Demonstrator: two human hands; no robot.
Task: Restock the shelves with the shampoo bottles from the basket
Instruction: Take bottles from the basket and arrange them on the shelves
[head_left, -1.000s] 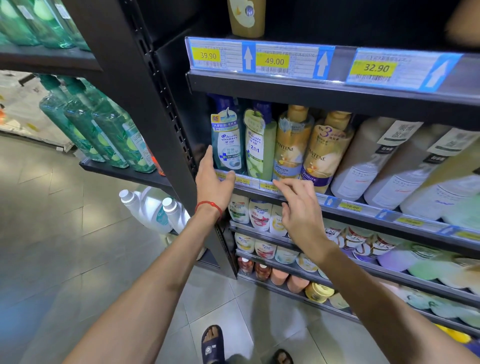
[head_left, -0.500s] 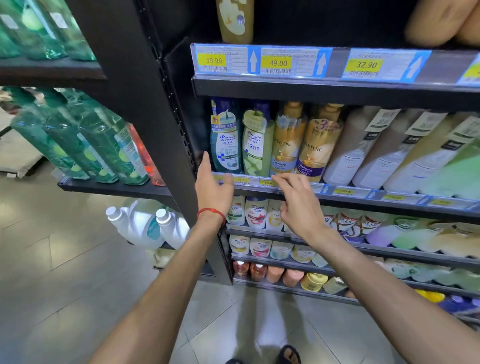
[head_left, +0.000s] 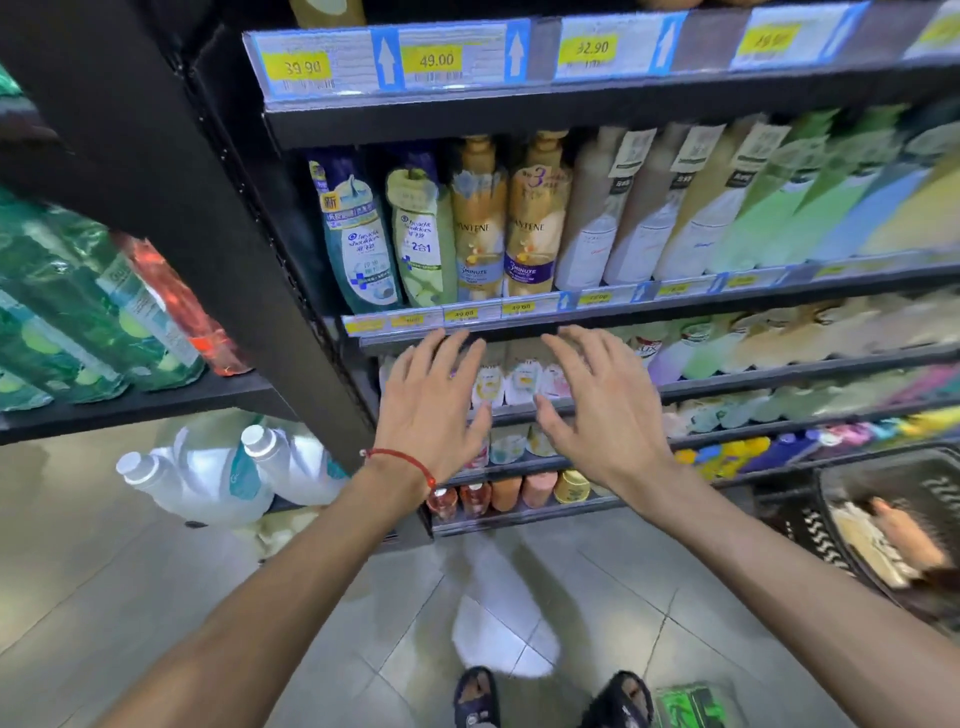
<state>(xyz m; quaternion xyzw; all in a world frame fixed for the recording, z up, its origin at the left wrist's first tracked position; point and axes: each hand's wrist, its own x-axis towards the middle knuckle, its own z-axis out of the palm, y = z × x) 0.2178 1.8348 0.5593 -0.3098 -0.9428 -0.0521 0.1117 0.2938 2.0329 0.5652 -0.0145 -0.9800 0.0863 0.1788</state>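
Though at the shelf edge before, left hand and right hand now below it, spread, empty.

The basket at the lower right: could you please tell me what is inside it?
Inside the basket lie at least two bottles, a peach bottle and a cream bottle, both blurred. The basket's wall and the picture's edge hide the rest.
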